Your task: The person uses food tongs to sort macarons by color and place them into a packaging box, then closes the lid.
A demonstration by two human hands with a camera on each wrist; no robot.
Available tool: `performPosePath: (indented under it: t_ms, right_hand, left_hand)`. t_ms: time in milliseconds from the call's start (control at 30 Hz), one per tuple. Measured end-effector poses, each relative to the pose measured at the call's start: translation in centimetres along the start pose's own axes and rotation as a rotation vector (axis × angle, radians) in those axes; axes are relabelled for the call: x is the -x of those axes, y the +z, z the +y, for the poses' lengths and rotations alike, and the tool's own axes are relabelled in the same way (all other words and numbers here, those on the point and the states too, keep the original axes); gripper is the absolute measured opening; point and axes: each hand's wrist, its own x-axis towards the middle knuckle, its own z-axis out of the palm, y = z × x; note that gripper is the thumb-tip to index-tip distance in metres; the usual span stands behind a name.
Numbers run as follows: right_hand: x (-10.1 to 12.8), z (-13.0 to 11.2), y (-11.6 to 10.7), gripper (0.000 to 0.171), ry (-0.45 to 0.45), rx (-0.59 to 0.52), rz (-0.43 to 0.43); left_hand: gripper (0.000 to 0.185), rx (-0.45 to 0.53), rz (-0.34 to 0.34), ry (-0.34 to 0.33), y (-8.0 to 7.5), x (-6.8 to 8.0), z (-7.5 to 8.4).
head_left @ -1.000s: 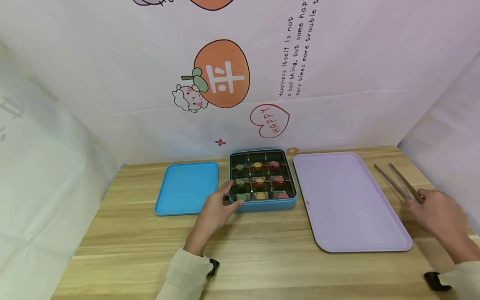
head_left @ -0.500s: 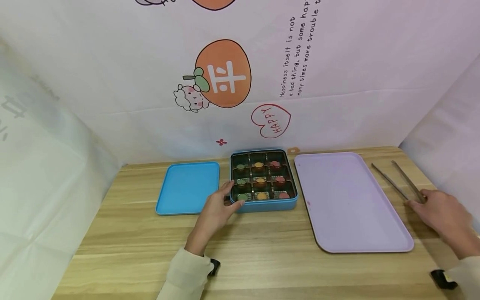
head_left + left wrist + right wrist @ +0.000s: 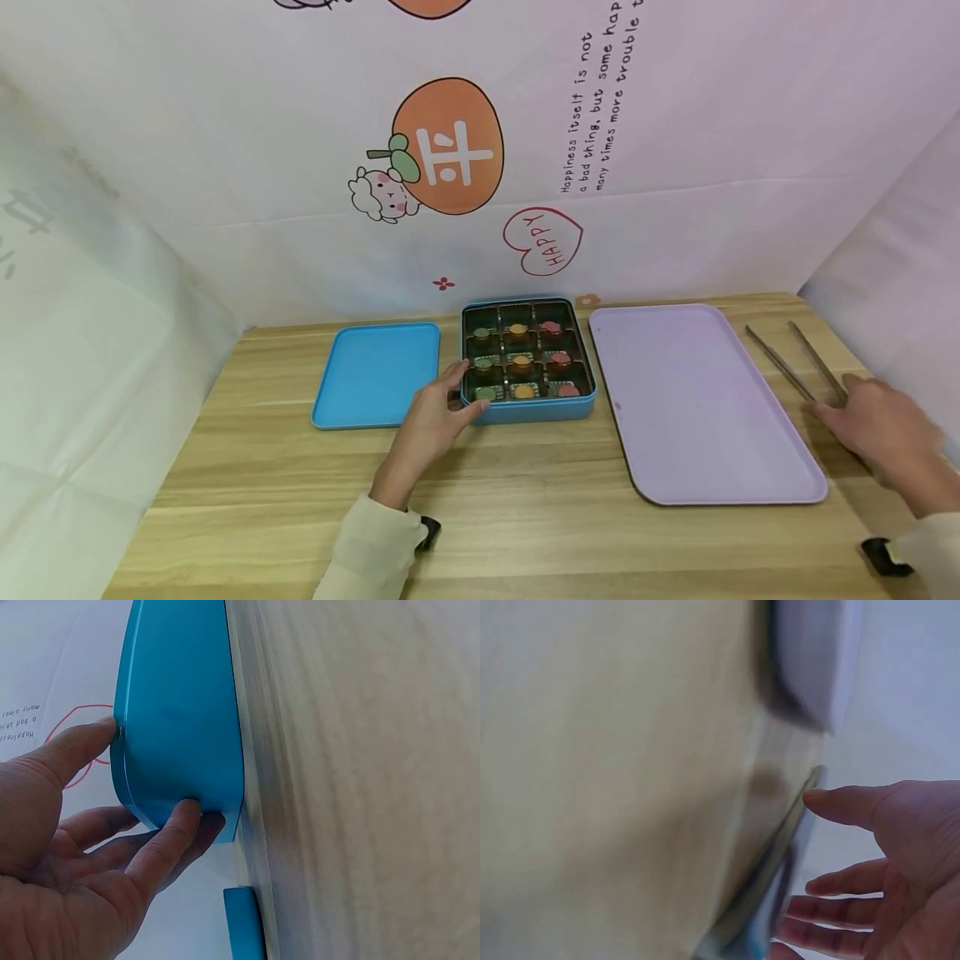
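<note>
A blue square tin (image 3: 536, 410) stands on the table, its dark divided insert holding several small green, yellow and red sweets (image 3: 521, 362). My left hand (image 3: 431, 417) holds its near left corner: in the left wrist view the thumb (image 3: 82, 742) presses the rim while bent fingers (image 3: 169, 844) rest on the side. Metal tongs (image 3: 787, 367) lie at the table's right, their arms spread apart. At their near end is my right hand (image 3: 881, 425). In the blurred right wrist view its fingers (image 3: 847, 881) are loosely straight, with the thumb (image 3: 844, 804) at the tongs (image 3: 757, 900).
A lilac tray (image 3: 705, 408) lies between the tin and the tongs. Left of the tin is a flat blue lid (image 3: 375, 375), partly behind my left hand. A printed white cloth (image 3: 300, 167) hangs along the table's back edge.
The tongs' arms have spread farther apart, and my right hand has loosened around them. My left hand and the tin have stayed in place.
</note>
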Motion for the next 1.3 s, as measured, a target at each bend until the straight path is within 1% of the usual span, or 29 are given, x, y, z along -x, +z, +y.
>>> performPosePath:
  t_ms: [33,133,267,333,467,500,567,633,700,733,800,900,967,1033,1133,1200,1300]
  right_hand:
    - [0.1,-0.4,-0.2,0.080,-0.010,0.000,0.008]
    - [0.3,-1.9,-0.7,0.071,-0.054,-0.013,0.075]
    - [0.5,-5.0,-1.1,0.062,-0.128,-0.030,0.158]
    - [0.7,-7.0,-1.1,0.061,-0.160,-0.046,0.190]
    - [1.2,-11.6,-0.9,0.056,-0.265,-0.098,0.296]
    - [1.4,-12.9,-0.8,0.056,-0.303,-0.111,0.334]
    - [1.8,-15.5,-0.8,0.055,-0.373,-0.138,0.382]
    - [2.3,-18.1,-1.0,0.055,-0.422,-0.160,0.399]
    - [2.9,-20.5,-1.2,0.055,-0.459,-0.187,0.388]
    - [3.2,-21.6,-1.3,0.056,-0.470,-0.201,0.369]
    - [3.8,-23.8,-1.4,0.057,-0.503,-0.219,0.343]
    - [4.6,-26.7,-1.0,0.059,-0.592,-0.242,0.321]
    - [5.1,-28.4,-0.6,0.063,-0.649,-0.249,0.311]
    - [5.8,-30.1,-0.1,0.065,-0.691,-0.248,0.299]
    - [6.8,-32.4,0.4,0.068,-0.734,-0.262,0.283]
    - [7.5,-33.8,0.7,0.068,-0.761,-0.284,0.262]
    - [8.4,-35.8,1.2,0.067,-0.800,-0.330,0.212]
  left_hand:
    - [0.075,0.001,0.000,-0.003,0.0,0.0,0.0]
    - [0.076,0.010,0.000,-0.006,0.0,0.0,0.0]
    - [0.076,0.018,0.005,-0.008,0.0,0.0,0.0]
    - [0.076,0.015,0.005,-0.010,0.0,-0.1,0.0]
    - [0.076,0.018,0.008,-0.001,-0.2,-0.1,0.0]
    - [0.076,0.022,0.014,0.002,-0.4,0.0,0.0]
    - [0.077,0.031,0.037,0.009,-1.0,0.0,0.0]
    - [0.079,0.033,0.060,0.013,-1.7,0.1,0.0]
    - [0.081,0.028,0.069,0.019,-2.3,0.3,0.1]
    - [0.082,0.018,0.069,0.024,-2.6,0.4,0.0]
    - [0.084,-0.019,0.064,0.036,-3.1,0.7,-0.1]
    - [0.083,-0.127,0.060,0.051,-3.8,1.4,-0.6]
    - [0.081,-0.217,0.067,0.066,-4.2,2.0,-1.2]
    - [0.078,-0.300,0.082,0.089,-4.7,2.8,-1.9]
    - [0.073,-0.377,0.120,0.130,-5.6,3.9,-3.0]
    - [0.070,-0.400,0.147,0.148,-6.3,4.6,-3.6]
    - [0.067,-0.393,0.166,0.155,-7.5,5.4,-4.7]
